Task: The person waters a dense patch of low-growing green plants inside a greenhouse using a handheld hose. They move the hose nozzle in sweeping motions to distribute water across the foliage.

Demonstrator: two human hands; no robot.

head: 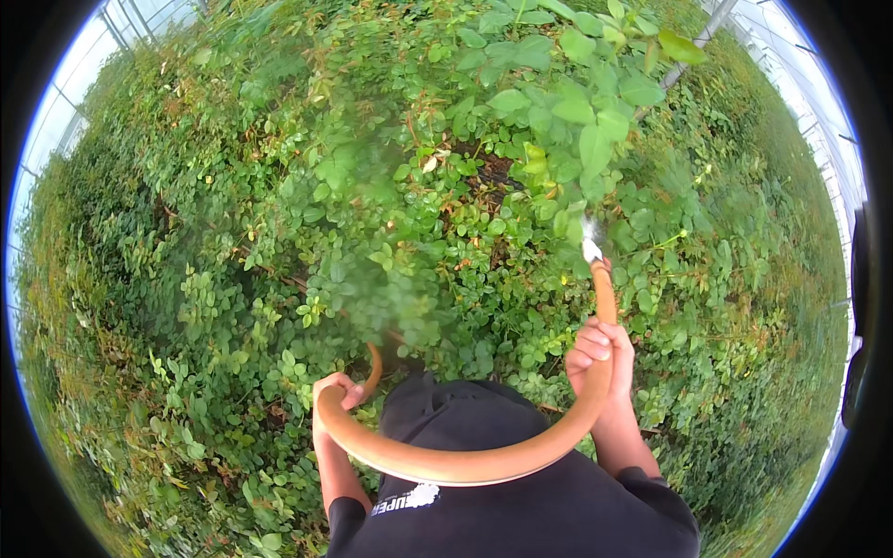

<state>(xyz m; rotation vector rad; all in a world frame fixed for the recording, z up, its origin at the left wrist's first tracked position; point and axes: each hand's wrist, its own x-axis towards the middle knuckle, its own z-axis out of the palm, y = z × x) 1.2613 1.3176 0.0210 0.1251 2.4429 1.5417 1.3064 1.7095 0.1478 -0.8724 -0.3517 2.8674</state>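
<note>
An orange hose loops in front of my dark shirt from one hand to the other. My right hand is closed around it a little below its end, which points away from me. White spray comes out at that end, onto rose-like leaves. My left hand grips the hose at the loop's left bend. Beyond that hand, a thinner-looking stretch of hose curves up and disappears into the foliage. The hose tip is partly hidden by the spray.
Dense leafy bushes surround me on all sides. A patch of dark ground shows through the leaves ahead. A slanting metal pole rises at the upper right. Pale greenhouse walls with thin framing stand at the edges of the view.
</note>
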